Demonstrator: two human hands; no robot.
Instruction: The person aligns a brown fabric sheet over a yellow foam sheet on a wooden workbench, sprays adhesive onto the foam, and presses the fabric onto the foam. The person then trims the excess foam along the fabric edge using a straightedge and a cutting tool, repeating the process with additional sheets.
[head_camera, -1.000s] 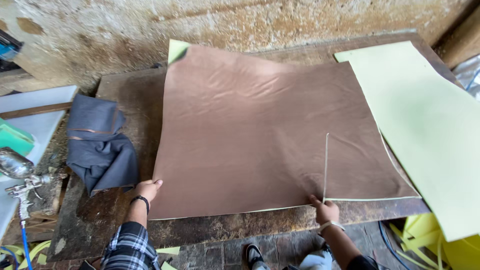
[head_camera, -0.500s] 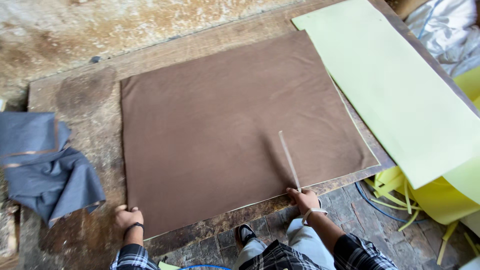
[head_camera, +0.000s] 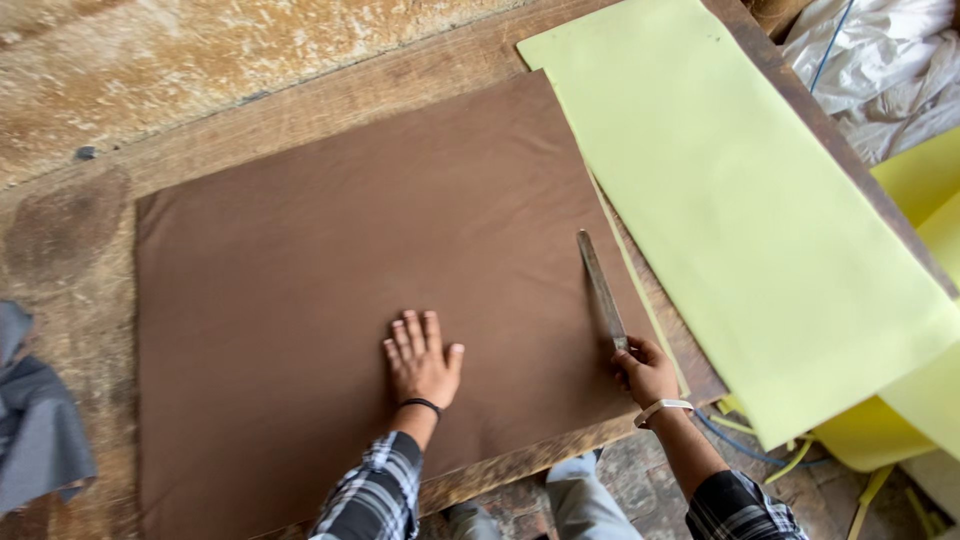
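1. Two hands are showing, both the person's own. The left hand is lying flat with its fingers spread, palm pressing down on the one brown sheet; it is gripping nothing.
2. The right hand is closing around the near end of one long, narrow metal blade, holding it firmly. The blade is lying along the brown sheet's right edge, pointing away from the person.
3. The brown sheet is lying flat over the one wooden table, covering most of it, its near edge close to the table's front rim.
4. One pale green foam sheet is lying just right of the brown sheet, overhanging the table's right side. A thin strip of the same green is peeking out beside the blade.
5. One grey-blue cloth is sitting bunched at the far left.
6. Yellow foam pieces and a white plastic sheet are lying beyond the table at right.
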